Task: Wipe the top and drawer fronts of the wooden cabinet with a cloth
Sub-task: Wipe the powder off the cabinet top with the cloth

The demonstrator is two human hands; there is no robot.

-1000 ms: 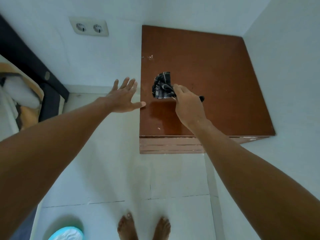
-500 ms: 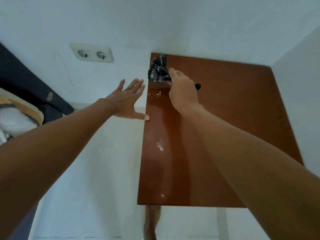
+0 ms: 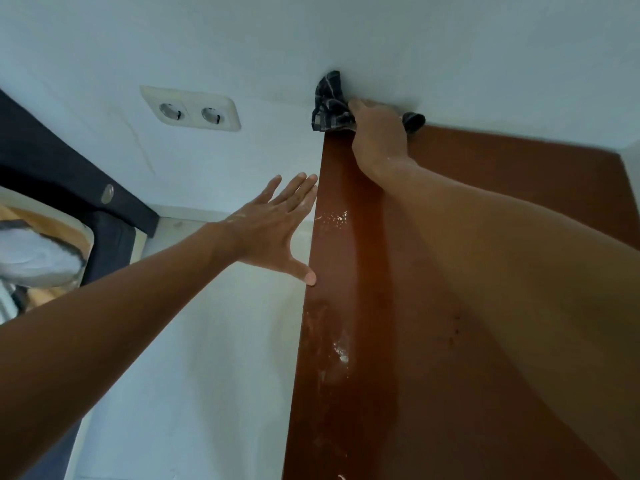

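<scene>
The reddish-brown wooden cabinet top point(image 3: 349, 306) fills the lower right of the head view, with white specks and smears on its left strip. My right hand point(image 3: 377, 133) presses a dark checked cloth point(image 3: 329, 105) into the cabinet's far left corner, against the white wall. The cloth bunches up past the corner, and a dark end pokes out right of the hand. My left hand point(image 3: 277, 230) is spread flat, fingers apart, with thumb and fingertips at the cabinet's left edge. It holds nothing. The drawer fronts are out of sight.
A white double wall socket point(image 3: 190, 110) sits on the wall left of the cabinet. A dark bed frame point(image 3: 114, 209) with bedding lies at the far left. A white wall borders the cabinet's right side point(image 3: 632, 157). Pale floor tiles point(image 3: 194, 358) lie below my left arm.
My right hand has pushed the cloth from the middle of the top to the far left corner. The view has moved closer and lower over the cabinet. My left hand stays by the left edge.
</scene>
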